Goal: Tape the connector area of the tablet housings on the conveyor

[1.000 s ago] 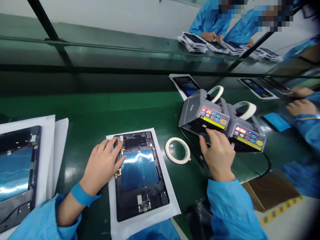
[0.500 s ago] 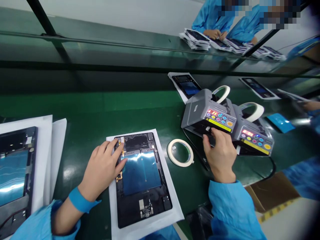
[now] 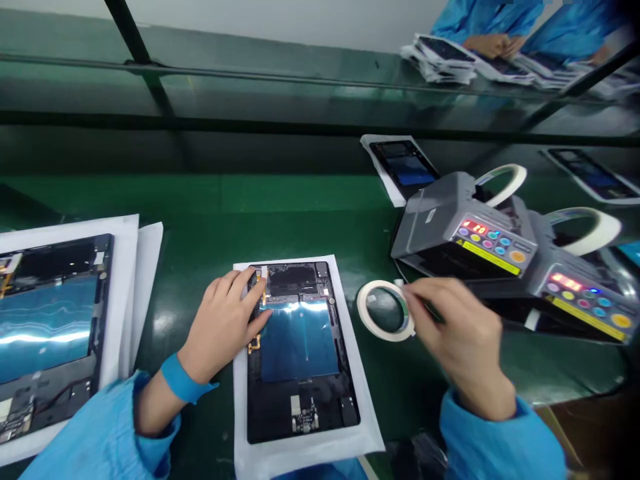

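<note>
Right of the tablet (image 3: 303, 343), the right hand (image 3: 460, 330) has just come away from the left dispenser (image 3: 437, 217) and now pinches a small white strip (image 3: 399, 283) between thumb and fingertips, so a piece of tape seems to be free but is not yet on the tablet. The tablet lies under the left hand (image 3: 220, 327), which stays spread and loose over its upper left edge, gripping nothing, while the strip sits at the fingertips by the roll (image 3: 364, 312), right of the tablet; the dispenser stands beyond, farther right.
</note>
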Tool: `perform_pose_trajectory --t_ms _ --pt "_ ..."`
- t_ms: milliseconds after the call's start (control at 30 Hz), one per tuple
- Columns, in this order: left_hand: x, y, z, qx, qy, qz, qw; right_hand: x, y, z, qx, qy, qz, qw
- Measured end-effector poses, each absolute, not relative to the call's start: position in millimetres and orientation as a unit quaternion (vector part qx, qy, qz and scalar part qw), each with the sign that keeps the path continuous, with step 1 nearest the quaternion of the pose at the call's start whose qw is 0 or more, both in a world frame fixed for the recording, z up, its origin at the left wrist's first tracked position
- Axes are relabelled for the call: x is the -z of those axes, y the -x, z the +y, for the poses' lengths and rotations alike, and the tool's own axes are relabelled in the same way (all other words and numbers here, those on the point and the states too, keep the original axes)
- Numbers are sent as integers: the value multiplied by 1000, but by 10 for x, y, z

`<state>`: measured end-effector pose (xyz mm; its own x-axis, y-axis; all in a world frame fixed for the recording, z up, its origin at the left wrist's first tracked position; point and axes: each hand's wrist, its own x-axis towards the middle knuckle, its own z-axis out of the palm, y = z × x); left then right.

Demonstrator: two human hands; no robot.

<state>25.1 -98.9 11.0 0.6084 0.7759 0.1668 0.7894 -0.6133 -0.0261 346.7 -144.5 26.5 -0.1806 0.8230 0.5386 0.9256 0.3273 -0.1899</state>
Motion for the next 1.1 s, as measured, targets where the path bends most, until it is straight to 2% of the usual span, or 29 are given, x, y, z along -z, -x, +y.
perform_pose_trajectory --t_ms 167,333,500,733,1100 --pt "-323 -644 -1083 66 909 -410 -25 -120 -3139 -1146 -122 471 -852 196" --pt "-318 -1187 -1003 44 895 -440 -62 144 -3180 -972 -218 440 -835 248" --pt "-159 -1378 -897 40 869 -490 -55 196 -3235 -994 -229 425 -828 284" --pt "-62 -1386 -908 81 877 -474 -8 160 -3242 -986 -219 426 -832 280" --pt "-9 -1353 -943 105 907 -407 -36 148 -3237 -984 -186 431 -841 268"
